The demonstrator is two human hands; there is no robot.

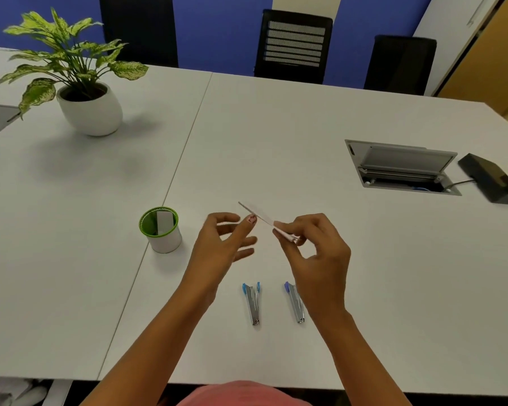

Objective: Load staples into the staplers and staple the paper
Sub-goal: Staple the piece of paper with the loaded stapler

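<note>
The right grip (314, 247) pinches the paper (258, 214) above the counter (276, 142); the left grip (223, 241) hangs open, fingers spread, just beside it; 2 staplers (252, 303) lie side by side below.

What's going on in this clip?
A person at a white table pinches a small folded paper in the right hand, held above the table. The open left hand has a fingertip near the paper's far end. The light-blue stapler and the dark-blue stapler lie untouched below. A green-rimmed cup stands to the left.
</note>
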